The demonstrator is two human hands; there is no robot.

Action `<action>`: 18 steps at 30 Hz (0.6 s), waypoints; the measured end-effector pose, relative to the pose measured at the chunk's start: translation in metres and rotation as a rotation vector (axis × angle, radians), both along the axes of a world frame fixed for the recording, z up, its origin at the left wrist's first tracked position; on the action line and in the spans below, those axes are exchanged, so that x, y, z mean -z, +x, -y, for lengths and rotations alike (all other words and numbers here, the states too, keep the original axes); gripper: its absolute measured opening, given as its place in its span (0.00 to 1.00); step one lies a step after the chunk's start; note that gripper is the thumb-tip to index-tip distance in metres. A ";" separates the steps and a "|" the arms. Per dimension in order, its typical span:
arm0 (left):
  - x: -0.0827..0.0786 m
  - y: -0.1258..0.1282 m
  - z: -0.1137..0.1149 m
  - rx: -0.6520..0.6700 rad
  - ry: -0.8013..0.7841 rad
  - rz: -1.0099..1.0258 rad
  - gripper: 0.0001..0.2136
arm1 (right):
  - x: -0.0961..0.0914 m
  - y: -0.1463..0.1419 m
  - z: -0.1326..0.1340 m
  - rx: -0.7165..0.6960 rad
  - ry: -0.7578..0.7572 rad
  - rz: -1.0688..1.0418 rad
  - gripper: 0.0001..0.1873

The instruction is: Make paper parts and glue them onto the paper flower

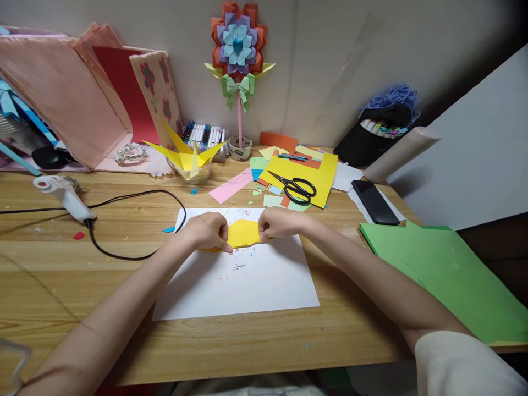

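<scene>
A piece of yellow paper (243, 233) is stretched between my two hands, low over a marked white sheet (239, 289). My left hand (209, 231) pinches its left side, thumb toward me. On the other side, my right hand (277, 224) grips the right edge with curled fingers. The paper's far edge rises to a blunt peak, and its near edge looks folded or wavy. Both ends of it are partly hidden by my fingers. Small coloured marks dot the white sheet beneath.
Black scissors (297, 188) lie on yellow card (325, 179) among paper scraps. A glue gun (66, 198) with a looping cord sits left. Behind stand a yellow folded-paper shape (192, 157), markers (204, 135) and a paper flower (238, 47). Right are a phone (374, 202) and green sheets (445, 275).
</scene>
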State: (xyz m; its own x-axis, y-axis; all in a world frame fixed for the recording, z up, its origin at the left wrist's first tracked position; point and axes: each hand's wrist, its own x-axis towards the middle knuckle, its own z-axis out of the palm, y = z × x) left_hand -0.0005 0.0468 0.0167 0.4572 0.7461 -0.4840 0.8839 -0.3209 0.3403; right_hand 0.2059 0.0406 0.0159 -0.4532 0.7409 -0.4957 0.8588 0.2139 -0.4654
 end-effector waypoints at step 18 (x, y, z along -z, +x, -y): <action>-0.004 0.003 0.001 0.009 0.006 -0.044 0.16 | -0.002 0.021 0.005 -0.109 0.078 0.008 0.02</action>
